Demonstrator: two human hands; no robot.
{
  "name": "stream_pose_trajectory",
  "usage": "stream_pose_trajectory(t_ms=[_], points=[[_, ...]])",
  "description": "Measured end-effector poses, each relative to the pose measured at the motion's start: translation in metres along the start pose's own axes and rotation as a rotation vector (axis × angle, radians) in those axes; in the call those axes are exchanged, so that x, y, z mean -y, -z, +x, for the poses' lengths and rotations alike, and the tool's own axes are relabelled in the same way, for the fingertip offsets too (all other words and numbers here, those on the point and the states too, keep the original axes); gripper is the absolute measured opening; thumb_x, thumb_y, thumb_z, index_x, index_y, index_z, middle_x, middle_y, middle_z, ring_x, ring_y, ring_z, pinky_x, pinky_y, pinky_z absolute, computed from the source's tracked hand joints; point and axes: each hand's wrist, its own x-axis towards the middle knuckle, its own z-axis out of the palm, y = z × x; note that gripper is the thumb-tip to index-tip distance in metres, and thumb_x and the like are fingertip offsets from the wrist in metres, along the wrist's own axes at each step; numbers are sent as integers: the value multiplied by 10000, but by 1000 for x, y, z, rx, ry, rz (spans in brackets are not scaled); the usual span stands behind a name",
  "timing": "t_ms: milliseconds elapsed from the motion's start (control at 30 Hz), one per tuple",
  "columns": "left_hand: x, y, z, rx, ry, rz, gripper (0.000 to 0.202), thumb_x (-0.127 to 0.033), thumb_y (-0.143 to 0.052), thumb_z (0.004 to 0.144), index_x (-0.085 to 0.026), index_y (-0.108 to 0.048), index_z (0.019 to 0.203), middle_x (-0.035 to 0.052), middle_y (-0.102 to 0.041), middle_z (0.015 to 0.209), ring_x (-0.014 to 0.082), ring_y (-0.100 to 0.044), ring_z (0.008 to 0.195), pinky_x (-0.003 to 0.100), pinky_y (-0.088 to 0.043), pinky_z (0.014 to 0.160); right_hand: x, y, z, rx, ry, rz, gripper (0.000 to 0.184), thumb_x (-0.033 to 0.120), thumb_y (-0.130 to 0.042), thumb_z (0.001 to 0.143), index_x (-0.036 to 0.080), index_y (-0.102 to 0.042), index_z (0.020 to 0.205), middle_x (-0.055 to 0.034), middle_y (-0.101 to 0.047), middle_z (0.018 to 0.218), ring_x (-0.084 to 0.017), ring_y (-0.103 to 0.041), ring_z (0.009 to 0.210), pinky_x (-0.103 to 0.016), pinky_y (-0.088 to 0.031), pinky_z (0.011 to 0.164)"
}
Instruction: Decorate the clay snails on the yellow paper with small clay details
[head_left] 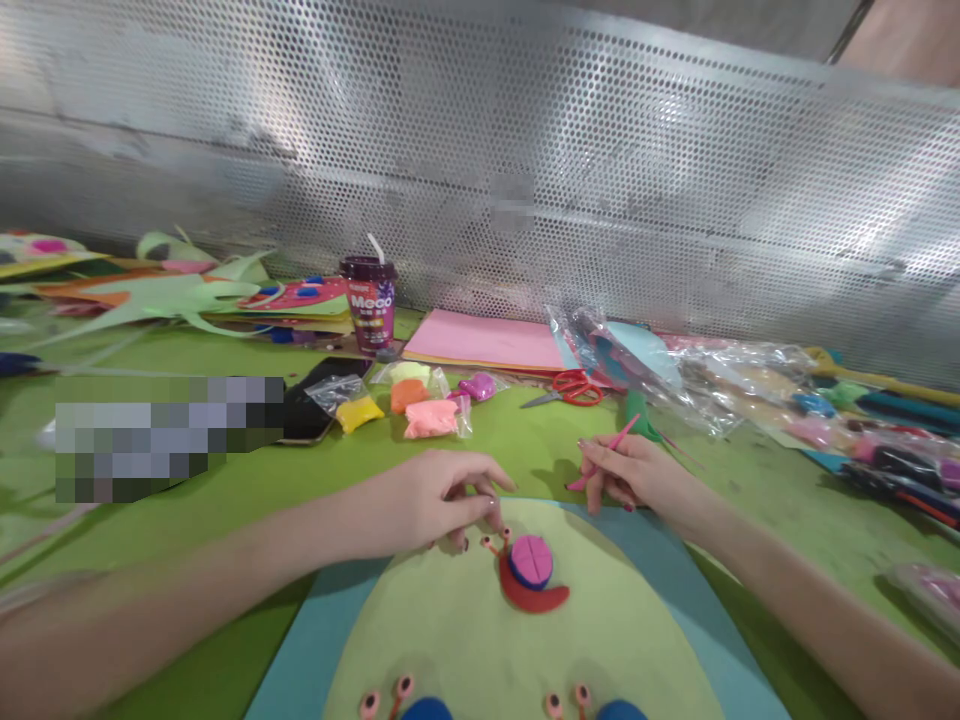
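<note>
My right hand [634, 470] is closed round a slim pink clay-modelling tool [625, 432], its lower tip pointing down and left near the top edge of the sheet. My left hand [454, 495] hovers over the top of the pale green oval [435, 625], index finger stretched and the others loosely bent, holding nothing that I can see. Just beyond its fingertips lies a clay snail [531, 562] with a red body, stalked eyes and a pink disc shell scored with lines. The oval rests on a blue sheet [300, 650]. Blue clay shapes [427, 709] with stalked eyes are cut off at the bottom.
Bags of coloured clay [431, 418], red-handled scissors [574, 388] and a black phone [311, 400] lie beyond my hands. A purple drink cup [371, 310] stands behind them, beside pink paper [487, 338]. Plastic wrappers [720, 375] clutter the right; a perforated metal panel [480, 150] closes off the back.
</note>
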Motion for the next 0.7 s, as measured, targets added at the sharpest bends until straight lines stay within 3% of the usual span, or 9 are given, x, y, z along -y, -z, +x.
stream_pose_trajectory(t_ms=[700], points=[[-1,1,-1,-4,9,0,250,-343,-434,847,-210,-495,1049,24,-634,946,92,-555,605,201,-437,556,1,-1,-2,4,14,-21,375,495,-468,813,152,-507,666,-30,-628,492,-54,-303,336,-202,-230,371]])
